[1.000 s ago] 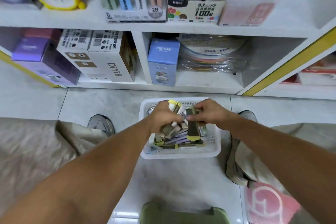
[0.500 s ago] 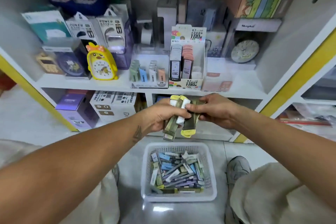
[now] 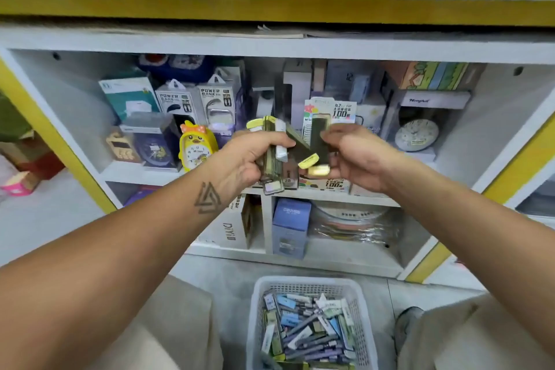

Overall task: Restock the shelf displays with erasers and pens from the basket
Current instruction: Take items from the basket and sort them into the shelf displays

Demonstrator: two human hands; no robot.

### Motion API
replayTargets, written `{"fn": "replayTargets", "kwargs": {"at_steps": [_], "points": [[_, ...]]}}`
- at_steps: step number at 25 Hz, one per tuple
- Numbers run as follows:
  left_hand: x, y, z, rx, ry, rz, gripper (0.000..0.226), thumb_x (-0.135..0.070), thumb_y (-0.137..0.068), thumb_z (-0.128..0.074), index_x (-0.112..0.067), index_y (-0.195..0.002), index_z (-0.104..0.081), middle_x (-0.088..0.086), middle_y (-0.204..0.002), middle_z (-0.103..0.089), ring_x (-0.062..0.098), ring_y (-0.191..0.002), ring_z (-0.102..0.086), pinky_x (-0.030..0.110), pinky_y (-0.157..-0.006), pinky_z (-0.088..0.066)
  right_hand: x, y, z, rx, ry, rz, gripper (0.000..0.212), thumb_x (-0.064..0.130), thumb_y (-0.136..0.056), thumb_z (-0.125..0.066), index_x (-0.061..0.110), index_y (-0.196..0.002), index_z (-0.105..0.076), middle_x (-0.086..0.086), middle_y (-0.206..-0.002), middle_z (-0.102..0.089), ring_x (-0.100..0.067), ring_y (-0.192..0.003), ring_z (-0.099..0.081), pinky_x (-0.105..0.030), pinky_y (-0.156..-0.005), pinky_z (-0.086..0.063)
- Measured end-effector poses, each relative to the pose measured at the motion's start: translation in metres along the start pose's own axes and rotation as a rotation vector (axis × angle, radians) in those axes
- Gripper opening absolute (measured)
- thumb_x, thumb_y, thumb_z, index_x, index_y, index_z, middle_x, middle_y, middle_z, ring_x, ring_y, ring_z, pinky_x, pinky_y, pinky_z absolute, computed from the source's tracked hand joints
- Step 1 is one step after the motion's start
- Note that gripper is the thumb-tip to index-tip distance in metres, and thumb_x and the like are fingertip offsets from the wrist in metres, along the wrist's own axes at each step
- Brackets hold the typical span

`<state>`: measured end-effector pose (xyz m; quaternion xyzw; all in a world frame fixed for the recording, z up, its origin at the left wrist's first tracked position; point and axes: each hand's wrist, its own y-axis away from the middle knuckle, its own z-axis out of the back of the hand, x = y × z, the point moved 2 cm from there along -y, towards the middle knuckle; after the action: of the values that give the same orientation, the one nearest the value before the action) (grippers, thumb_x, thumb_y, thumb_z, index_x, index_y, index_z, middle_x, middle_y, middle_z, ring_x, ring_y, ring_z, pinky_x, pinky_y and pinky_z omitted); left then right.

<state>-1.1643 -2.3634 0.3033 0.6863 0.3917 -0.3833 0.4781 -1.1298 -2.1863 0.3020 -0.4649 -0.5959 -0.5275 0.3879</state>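
My left hand (image 3: 244, 159) grips a bundle of slim olive packs with yellow and white ends (image 3: 271, 146), held up in front of the middle shelf. My right hand (image 3: 356, 156) pinches a dark pack with a yellow end (image 3: 319, 141) beside that bundle. Behind my hands stands a cardboard display box labelled 0.7 and 100 (image 3: 342, 109) on the white shelf (image 3: 180, 173). Below on the floor a white mesh basket (image 3: 303, 284) holds several more packs in blue, purple, white and green.
A yellow chick alarm clock (image 3: 196, 146), power bank boxes (image 3: 214, 99) and a round clock (image 3: 416, 135) crowd the shelf. A blue box (image 3: 289, 227) and a DIY box (image 3: 229, 230) fill the lower shelf. My knees flank the basket.
Both hands lifted the packs out of the basket up to shelf height. My view tilted up from the floor to the shelves, and the right hand has drawn one pack away from the bundle.
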Motion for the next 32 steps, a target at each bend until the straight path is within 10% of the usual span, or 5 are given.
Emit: {"fn": "replayTargets", "kwargs": {"at_steps": [5, 14, 18, 28, 32], "points": [[-0.004, -0.02, -0.001, -0.004, 0.014, 0.03, 0.051, 0.007, -0.076, -0.072, 0.004, -0.125, -0.06, 0.022, -0.095, -0.072, 0.029, -0.061, -0.072, 0.035, -0.044, -0.055, 0.023, -0.017, 0.037, -0.051, 0.303, 0.069, 0.026, 0.036, -0.09, -0.07, 0.02, -0.109, -0.076, -0.012, -0.1, -0.077, -0.02, -0.087, -0.069, -0.018, -0.049, -0.037], [-0.013, -0.047, -0.02, -0.057, -0.042, -0.021, 0.041, 0.008, -0.066, -0.079, 0.001, -0.104, -0.065, 0.013, -0.057, -0.068, 0.027, -0.04, -0.063, 0.034, -0.043, -0.053, 0.042, -0.02, 0.084, -0.031, 0.188, 0.093, 0.015, -0.009, -0.087, -0.064, -0.002, -0.093, -0.076, -0.013, -0.102, -0.076, -0.014, -0.096, -0.072, -0.016, -0.077, -0.056], [-0.015, -0.053, -0.025, -0.092, -0.074, -0.047, 0.052, 0.01, -0.063, -0.08, 0.006, -0.112, -0.063, 0.017, -0.064, -0.07, 0.031, -0.049, -0.067, 0.039, -0.049, -0.056, 0.055, -0.016, 0.089, -0.135, 0.753, 0.278, 0.028, -0.003, -0.085, -0.071, 0.016, -0.104, -0.076, 0.004, -0.102, -0.074, 0.008, -0.081, -0.067, -0.005, -0.063, -0.048], [-0.015, -0.053, -0.03, -0.091, -0.097, -0.06, 0.055, 0.011, -0.062, -0.08, 0.007, -0.114, -0.061, 0.022, -0.076, -0.069, 0.033, -0.051, -0.068, 0.038, -0.049, -0.054, 0.045, -0.038, 0.083, -0.318, 1.251, 0.599, 0.034, 0.009, -0.095, -0.063, 0.025, -0.125, -0.069, -0.003, -0.121, -0.07, -0.022, -0.11, -0.063, -0.014, -0.091, -0.042], [-0.014, -0.052, -0.03, -0.077, -0.101, -0.057, 0.059, 0.012, -0.062, -0.079, 0.009, -0.118, -0.059, 0.026, -0.084, -0.07, 0.035, -0.053, -0.069, 0.041, -0.05, -0.055, 0.031, -0.052, 0.075, -0.294, 1.431, 0.63, 0.028, 0.012, -0.092, -0.062, 0.023, -0.118, -0.064, -0.009, -0.109, -0.071, -0.033, -0.1, -0.063, -0.043, -0.085, -0.052]]}}
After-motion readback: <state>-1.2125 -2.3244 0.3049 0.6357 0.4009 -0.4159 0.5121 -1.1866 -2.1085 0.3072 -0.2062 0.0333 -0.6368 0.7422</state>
